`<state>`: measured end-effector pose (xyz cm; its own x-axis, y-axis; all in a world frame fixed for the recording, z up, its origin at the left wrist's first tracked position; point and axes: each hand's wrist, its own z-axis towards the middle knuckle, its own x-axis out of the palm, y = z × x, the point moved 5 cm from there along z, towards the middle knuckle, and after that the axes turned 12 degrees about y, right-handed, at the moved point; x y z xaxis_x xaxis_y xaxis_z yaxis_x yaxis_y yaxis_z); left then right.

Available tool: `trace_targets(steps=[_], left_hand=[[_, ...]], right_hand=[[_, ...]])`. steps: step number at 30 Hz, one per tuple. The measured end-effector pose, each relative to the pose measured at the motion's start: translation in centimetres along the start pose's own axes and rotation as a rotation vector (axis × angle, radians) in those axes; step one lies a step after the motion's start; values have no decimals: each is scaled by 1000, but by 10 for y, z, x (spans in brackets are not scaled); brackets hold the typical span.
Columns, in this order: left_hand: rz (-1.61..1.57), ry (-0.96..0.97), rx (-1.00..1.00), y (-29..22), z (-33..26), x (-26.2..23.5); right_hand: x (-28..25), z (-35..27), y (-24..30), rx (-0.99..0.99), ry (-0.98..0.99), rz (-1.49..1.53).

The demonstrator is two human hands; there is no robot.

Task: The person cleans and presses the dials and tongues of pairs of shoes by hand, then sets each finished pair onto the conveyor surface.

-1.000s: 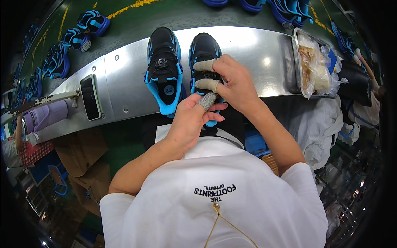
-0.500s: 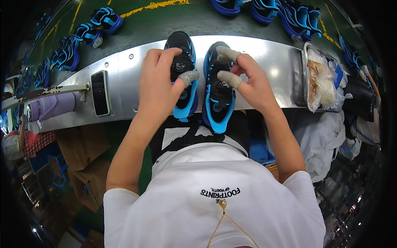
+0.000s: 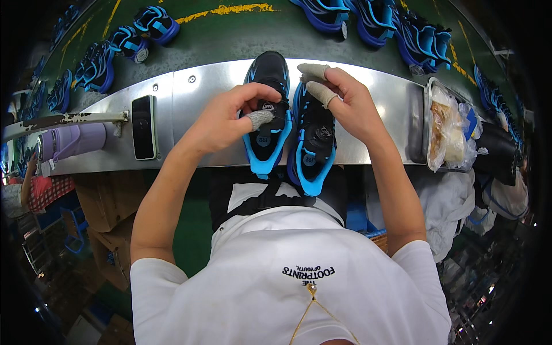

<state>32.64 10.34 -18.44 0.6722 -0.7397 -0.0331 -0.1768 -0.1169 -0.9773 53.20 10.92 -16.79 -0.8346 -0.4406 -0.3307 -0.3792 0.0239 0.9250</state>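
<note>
Two black-and-blue sneakers, a left-lying sneaker (image 3: 267, 72) and a right-lying sneaker (image 3: 315, 132), rest side by side on a metal bench, toes pointing away and heels over its near edge. My left hand (image 3: 227, 118) is curled over the tongue and laces of the left-lying one, its thumb in a grey fabric finger cover. Whatever its fingers pinch is too small to name. My right hand (image 3: 351, 103) hovers at the upper right of the other sneaker, thumb and a finger in beige covers. Those fingertips are apart, with nothing visible between them.
On the metal bench (image 3: 385, 138) lie a phone (image 3: 144, 127) and a lilac tumbler (image 3: 80, 140) at left, beneath a chipped metal bar (image 3: 69, 119). A metal tray (image 3: 427, 123) of plastic-bagged items stands at right. Several more sneakers (image 3: 371, 23) sit on the green surface beyond.
The view has shifted slightly. My left fingers moved down and inward over the left-lying sneaker's tongue. My right hand shifted away from the other sneaker's tongue, its thumb and finger closer together.
</note>
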Motion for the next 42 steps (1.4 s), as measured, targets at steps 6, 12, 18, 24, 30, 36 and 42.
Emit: trace_targets(steps=[6, 12, 18, 24, 30, 36, 42], left_hand=[[422, -104, -123, -10, 8, -1], [438, -126, -32, -17, 2, 5], [-16, 67, 18, 5, 1, -6], [437, -253, 41, -10, -2, 5], [-9, 102, 106, 6, -6, -4], [-180, -260, -324, 22, -57, 13], [-850, -326, -118, 25, -57, 55]], right_hand=[[10, 11, 8, -51, 16, 11], [8, 13, -2, -51, 29, 20], [10, 11, 1, -76, 51, -47], [17, 12, 4, -19, 71, 13], [18, 14, 10, -28, 129, 47], [46, 19, 19, -195, 458, -79], [59, 15, 41, -354, 234, -417]])
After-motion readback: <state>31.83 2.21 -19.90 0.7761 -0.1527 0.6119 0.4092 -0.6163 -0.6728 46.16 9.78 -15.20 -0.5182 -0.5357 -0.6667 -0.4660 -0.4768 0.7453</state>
